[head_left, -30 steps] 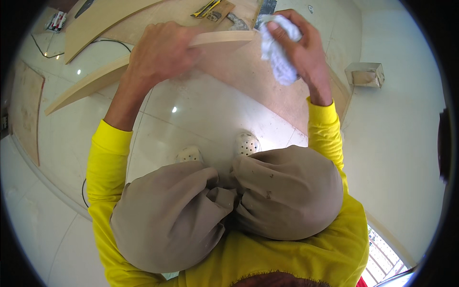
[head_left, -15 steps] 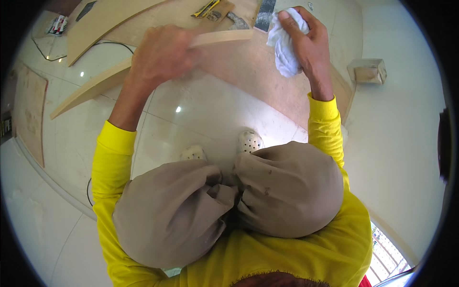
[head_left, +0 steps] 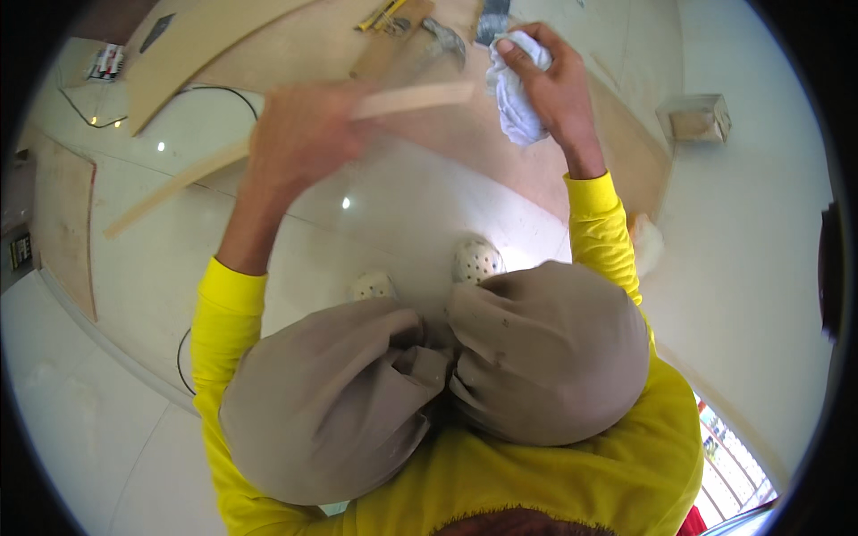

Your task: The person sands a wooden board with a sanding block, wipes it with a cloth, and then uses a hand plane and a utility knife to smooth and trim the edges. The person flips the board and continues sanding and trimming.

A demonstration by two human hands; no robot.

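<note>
My left hand [head_left: 308, 134], smeared by motion, is wrapped round a long, curved, pale wooden strip [head_left: 416, 96]. The strip reaches out on both sides of the fist, its left end lower than its right. In my right hand [head_left: 565, 94] is a crumpled white cloth [head_left: 520, 103], pinched between thumb and fingers. It hangs just beyond the strip's right end, and a small gap separates the two. Beneath them lies a flat, light brown board [head_left: 447, 156] on the tiled floor.
At the far side lie a hammer [head_left: 444, 43], a yellow utility knife [head_left: 380, 16] and a dark grey strip [head_left: 492, 21]. A large curved board [head_left: 192, 58] and a black cable [head_left: 234, 92] are far left. On the right stands a clear box [head_left: 702, 119]. My shoes [head_left: 478, 259] are below.
My left hand has come slightly nearer with the wooden strip. The right hand has shifted a little left with the cloth, closer to the strip's end. The whole view has shifted slightly.
</note>
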